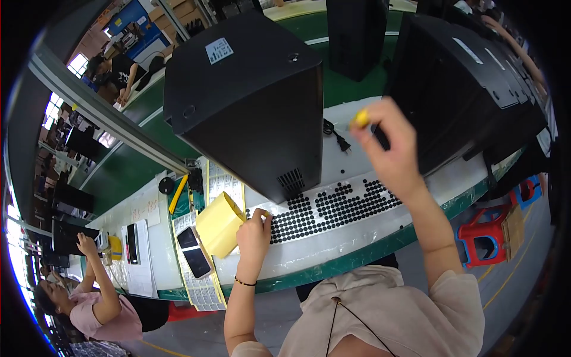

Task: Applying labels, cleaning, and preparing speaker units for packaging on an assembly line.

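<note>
My left hand (254, 238) rests at the left end of a white sheet (314, 208) covered with rows of small round black dots (357, 205). Its fingers are curled and drawn together at the sheet's edge; whatever they may grip is too small to tell. Raised above the sheet's right part, my right hand (392, 146) is blurred, thumb and forefinger brought together. A small yellow piece (361, 118) shows at those fingertips, held or worn there, I cannot tell which. In front of me towers a large black cabinet-like housing (250, 119) with a slotted vent low on its face.
Beside my left hand stands a yellow tube-like roll (215, 229), with a phone (194, 253) on label sheets (205, 291). A yellow-handled tool (178, 193) lies farther left. Another black housing (452, 89) and a plug cord (340, 141) are right. A co-worker (101, 303) sits left.
</note>
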The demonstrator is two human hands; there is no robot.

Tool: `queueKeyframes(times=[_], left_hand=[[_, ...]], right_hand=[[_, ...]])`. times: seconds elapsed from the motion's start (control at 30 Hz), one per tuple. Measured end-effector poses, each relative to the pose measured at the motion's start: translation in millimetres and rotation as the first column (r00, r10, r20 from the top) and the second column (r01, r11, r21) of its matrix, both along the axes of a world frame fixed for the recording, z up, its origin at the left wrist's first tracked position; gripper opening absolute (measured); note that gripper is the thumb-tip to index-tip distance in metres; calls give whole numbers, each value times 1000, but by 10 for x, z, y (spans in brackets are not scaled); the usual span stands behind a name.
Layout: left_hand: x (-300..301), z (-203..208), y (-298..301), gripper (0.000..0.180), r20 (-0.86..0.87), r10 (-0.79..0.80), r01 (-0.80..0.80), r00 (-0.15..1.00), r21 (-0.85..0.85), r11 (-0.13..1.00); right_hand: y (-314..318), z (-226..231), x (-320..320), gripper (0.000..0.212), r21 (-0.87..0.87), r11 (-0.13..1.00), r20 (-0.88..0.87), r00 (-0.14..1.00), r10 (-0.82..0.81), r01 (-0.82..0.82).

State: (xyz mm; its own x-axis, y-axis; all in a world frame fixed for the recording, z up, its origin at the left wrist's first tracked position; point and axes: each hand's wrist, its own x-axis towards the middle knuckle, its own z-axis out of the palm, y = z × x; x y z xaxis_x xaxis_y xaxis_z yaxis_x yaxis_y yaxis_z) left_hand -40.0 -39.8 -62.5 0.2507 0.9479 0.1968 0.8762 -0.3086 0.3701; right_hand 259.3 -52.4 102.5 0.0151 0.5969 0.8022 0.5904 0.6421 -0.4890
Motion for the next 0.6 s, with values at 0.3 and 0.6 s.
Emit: queueKeyframes(times=[0.3, 0.6], left_hand=[[93, 19, -13, 17, 173, -27, 9, 985, 102, 995], [99, 74, -69, 22, 311, -5, 26, 950, -65, 998]], right_hand=[[366, 1111, -132, 13, 28, 975, 99, 971, 216, -219], [384, 1088, -214, 13, 187, 979, 281, 959, 27, -83]])
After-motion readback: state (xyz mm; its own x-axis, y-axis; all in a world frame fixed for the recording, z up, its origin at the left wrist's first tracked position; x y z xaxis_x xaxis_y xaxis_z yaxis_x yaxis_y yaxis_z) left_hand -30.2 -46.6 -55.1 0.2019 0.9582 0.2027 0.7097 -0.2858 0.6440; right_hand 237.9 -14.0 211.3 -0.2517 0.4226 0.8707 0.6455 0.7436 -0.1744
